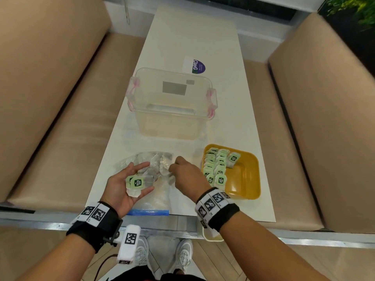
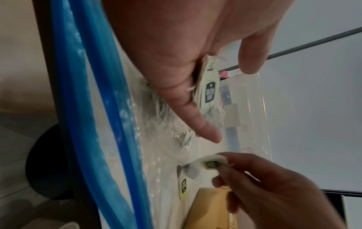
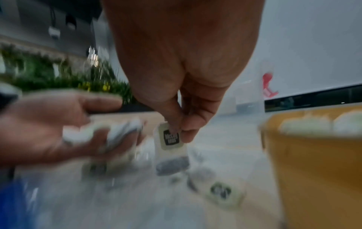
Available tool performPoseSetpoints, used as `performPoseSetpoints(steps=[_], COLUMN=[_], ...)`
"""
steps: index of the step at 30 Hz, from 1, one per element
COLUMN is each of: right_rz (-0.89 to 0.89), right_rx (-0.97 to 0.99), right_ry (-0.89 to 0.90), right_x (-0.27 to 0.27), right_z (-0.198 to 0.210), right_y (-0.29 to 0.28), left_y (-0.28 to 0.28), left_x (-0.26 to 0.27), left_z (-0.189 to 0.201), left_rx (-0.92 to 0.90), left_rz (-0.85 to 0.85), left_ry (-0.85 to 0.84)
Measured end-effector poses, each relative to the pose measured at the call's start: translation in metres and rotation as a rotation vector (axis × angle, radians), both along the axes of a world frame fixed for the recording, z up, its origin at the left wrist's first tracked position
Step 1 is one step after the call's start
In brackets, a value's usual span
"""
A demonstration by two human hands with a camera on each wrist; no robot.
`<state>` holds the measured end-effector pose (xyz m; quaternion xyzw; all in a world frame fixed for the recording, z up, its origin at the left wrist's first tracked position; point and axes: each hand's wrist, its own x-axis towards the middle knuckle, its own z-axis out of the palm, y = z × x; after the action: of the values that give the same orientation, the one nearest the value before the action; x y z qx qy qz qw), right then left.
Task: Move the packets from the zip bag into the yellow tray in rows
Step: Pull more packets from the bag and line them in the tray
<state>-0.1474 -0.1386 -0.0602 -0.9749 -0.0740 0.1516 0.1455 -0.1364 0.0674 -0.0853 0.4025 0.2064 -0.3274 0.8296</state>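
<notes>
One zip bag [image 1: 151, 179], one yellow tray [image 1: 246, 175], one clear lidded box [image 1: 172, 102], two hands. The tray holds two full rows of packets [image 1: 215, 165] plus one packet starting a third; an exact count cannot be made. Each packet is a pale sachet with a green label and dark print. The left hand [image 1: 126, 184], palm up, cradles a small stack of packets [image 1: 137, 182] under its thumb, fingers loosely curled round them. The right hand [image 1: 185, 172] pinches a single packet [image 3: 169, 137] between thumb and fingertips [image 3: 188, 131], hanging below them above the crumpled bag. The tray lies just beside the right hand's knuckles.
</notes>
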Motion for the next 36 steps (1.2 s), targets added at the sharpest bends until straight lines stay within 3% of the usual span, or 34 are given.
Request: performPoseSetpoints(steps=[4,7,13,23,36], right_rz=[-0.135,-0.339,-0.536,-0.596,-0.602], right_rx=[0.098,0.030,-0.120,-0.048,-0.035], right_ry=[-0.142,-0.221,-0.077,0.020,0.016], right_x=[-0.008,-0.013,-0.018,-0.019,-0.010], right_z=[0.037,0.063,0.058,0.020,0.012], right_y=[-0.042,-0.100,-0.170,-0.177,-0.167], left_y=[-0.003,-0.008,-0.020,-0.023,-0.022], left_x=[0.000,0.000,-0.003,-0.006,-0.007], left_z=[-0.001,-0.003,-0.005,-0.001,-0.001], left_rx=[-0.006,-0.007,-0.008,0.022,0.020], left_rz=[-0.005,-0.019,-0.027,-0.033,-0.019], left_ry=[0.003,0.009,0.017,0.013,0.020])
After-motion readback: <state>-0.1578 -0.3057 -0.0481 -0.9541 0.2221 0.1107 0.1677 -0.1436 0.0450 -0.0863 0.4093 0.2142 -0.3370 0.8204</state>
